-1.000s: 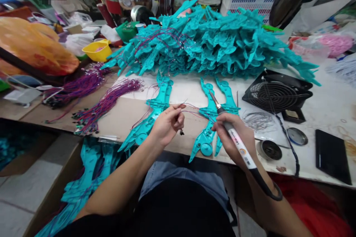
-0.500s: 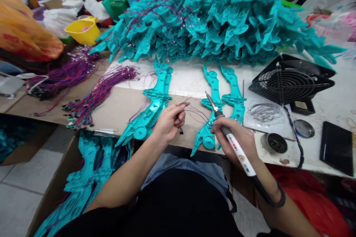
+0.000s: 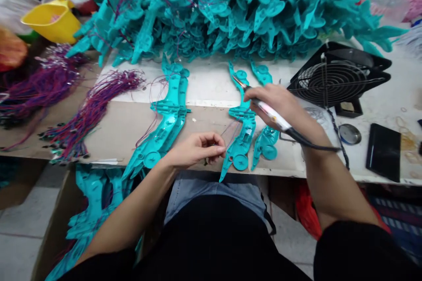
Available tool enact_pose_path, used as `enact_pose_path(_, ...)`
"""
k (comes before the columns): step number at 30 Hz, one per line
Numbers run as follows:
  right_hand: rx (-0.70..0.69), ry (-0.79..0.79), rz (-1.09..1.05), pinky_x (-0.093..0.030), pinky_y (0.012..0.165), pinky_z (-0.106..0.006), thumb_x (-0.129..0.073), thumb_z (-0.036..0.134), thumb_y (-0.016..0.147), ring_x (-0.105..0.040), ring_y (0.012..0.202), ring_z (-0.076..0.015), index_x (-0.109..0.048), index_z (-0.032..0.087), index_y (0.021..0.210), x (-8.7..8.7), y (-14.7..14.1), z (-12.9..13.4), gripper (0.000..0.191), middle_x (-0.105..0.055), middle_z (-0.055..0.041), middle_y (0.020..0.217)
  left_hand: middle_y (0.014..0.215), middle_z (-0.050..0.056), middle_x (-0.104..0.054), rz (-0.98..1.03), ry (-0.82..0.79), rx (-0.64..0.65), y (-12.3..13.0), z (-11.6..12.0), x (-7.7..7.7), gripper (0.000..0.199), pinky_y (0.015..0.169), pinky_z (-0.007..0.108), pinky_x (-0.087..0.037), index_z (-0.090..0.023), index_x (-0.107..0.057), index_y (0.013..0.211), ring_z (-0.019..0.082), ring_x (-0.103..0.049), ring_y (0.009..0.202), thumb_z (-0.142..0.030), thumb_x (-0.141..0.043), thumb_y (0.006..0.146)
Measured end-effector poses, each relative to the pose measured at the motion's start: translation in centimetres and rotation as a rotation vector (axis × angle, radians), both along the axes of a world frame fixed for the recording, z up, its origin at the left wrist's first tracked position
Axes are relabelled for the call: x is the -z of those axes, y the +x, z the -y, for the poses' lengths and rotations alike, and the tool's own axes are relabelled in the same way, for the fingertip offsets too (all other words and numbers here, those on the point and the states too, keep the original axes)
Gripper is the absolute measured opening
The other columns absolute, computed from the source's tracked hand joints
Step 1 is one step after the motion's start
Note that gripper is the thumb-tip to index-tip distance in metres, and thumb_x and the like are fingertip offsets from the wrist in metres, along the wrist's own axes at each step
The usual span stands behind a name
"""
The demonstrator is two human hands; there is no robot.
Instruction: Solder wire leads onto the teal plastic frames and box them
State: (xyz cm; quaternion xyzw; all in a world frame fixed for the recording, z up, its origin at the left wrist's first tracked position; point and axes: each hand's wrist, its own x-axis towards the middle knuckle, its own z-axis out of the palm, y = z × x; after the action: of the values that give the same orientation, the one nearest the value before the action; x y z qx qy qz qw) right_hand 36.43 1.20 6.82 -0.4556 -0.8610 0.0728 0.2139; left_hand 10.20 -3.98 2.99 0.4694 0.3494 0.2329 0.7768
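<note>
My right hand (image 3: 275, 103) is closed around a white and black soldering iron (image 3: 272, 115), whose metal tip lies over the upper part of a teal plastic piece (image 3: 245, 134). My left hand (image 3: 201, 148) pinches thin red and blue wires (image 3: 231, 129) just left of that piece's lower half. A small dark connector shows beneath the left fingers. Partly hidden by my right hand and the iron, another teal piece (image 3: 266, 142) lies to the right. Stacked teal pieces (image 3: 169, 120) with wires beside them lie to the left.
A large teal pile (image 3: 214, 17) spans the table's back. Wire bundles (image 3: 95, 109) lie at left, near a yellow container (image 3: 54, 22). At right are a black fan (image 3: 332, 74), a round tin (image 3: 350, 134) and a black flat object (image 3: 383, 151). A box of teal parts (image 3: 95, 202) stands below.
My right hand has raised the iron forward, over the teal piece's upper part. My left hand has lowered with the wires toward the table edge. The camera view has shifted.
</note>
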Motion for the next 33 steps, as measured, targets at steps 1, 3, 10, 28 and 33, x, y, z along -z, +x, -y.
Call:
enact_pose_path(1,-0.021,-0.007,0.024,-0.047,0.096,-0.038,-0.055,0.025,0.094,-0.063,0.106,-0.0175,-0.069,0.017,0.102,0.2,-0.5,-1.7,0.018,-0.072,0.0006,0.098,0.071,0.005,-0.068,-0.039,0.023,-0.009,0.9,-0.3,0.1,0.023,0.052,0.021,-0.044,-0.015,-0.067,0.075,0.010,-0.056,0.056,-0.033,-0.080,0.074)
enact_pose_path(3,-0.054,-0.046,0.011,-0.041,0.101,-0.038,-0.037,0.025,0.098,-0.060,0.115,-0.0154,-0.068,0.006,0.097,0.9,-1.6,-4.7,0.036,-0.071,-0.0003,0.109,0.065,0.002,-0.065,-0.099,0.046,-0.094,2.8,-1.1,0.8,0.020,0.049,0.019,-0.040,-0.015,-0.065,0.071,0.008,-0.052,0.053,-0.029,-0.079,0.073)
enact_pose_path(10,0.204,0.008,-0.351,-0.053,0.095,-0.041,-0.065,0.014,0.084,-0.068,0.103,-0.0214,-0.065,0.019,0.098,5.2,-1.6,-2.3,0.015,-0.071,-0.0040,0.102,0.056,0.000,-0.061,-0.124,-0.094,-0.415,6.9,-3.0,3.1,0.017,0.043,0.018,-0.028,-0.015,-0.061,0.065,0.005,-0.042,0.043,-0.019,-0.076,0.073)
enact_pose_path(28,0.264,-0.217,-0.848,-0.053,0.076,-0.030,-0.069,0.027,0.084,-0.068,0.076,-0.0152,-0.059,0.023,0.105,7.6,-2.0,5.0,0.023,-0.070,0.0029,0.082,0.057,-0.003,-0.056,-0.424,0.379,-0.092,7.4,-3.6,2.1,0.009,0.051,0.020,-0.032,-0.013,-0.064,0.064,0.007,-0.045,0.055,-0.012,-0.065,0.073)
enact_pose_path(33,0.358,-0.165,-0.897,-0.053,0.075,-0.031,-0.072,0.032,0.084,-0.070,0.083,-0.0170,-0.057,0.025,0.109,8.4,-1.9,5.5,0.031,-0.072,0.0010,0.089,0.058,-0.003,-0.057,-0.394,0.283,-0.205,7.7,-3.6,2.2,0.009,0.050,0.019,-0.034,-0.014,-0.060,0.074,0.007,-0.047,0.051,-0.016,-0.060,0.083)
